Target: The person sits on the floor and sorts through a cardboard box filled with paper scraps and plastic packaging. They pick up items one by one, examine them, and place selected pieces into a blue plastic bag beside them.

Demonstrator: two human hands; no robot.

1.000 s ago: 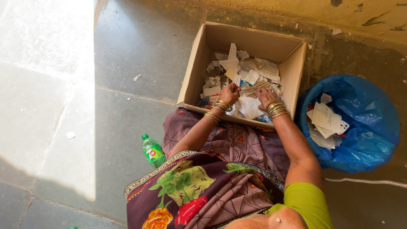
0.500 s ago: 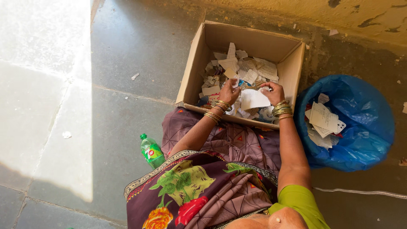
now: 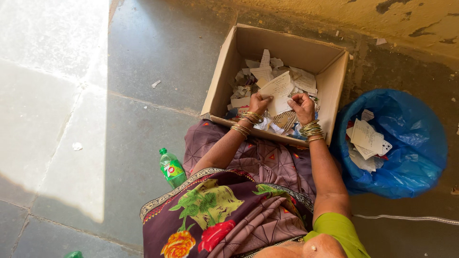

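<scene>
An open cardboard box [image 3: 224, 71] on the stone floor holds several torn paper scraps and bits of packaging. Both hands are over its near side, gripping one white printed sheet of paper [image 3: 277, 89] between them. My left hand [image 3: 258, 103] pinches the sheet's lower left edge. My right hand [image 3: 301, 106], fingers curled, holds its right edge. Gold bangles ring both wrists. To the right stands a bin lined with a blue plastic bag [image 3: 406, 153], with white papers [image 3: 368, 138] lying in it.
A small green plastic bottle [image 3: 171, 169] stands on the floor left of my knee. A patterned purple garment covers my lap. A yellowish wall runs behind the box. Small paper bits lie on the grey floor, and a thin cord [image 3: 406, 218] runs at right.
My right hand lifted a white sheet out of the scraps and raised it. My left hand came up and took its other edge, so both now hold it above the box.
</scene>
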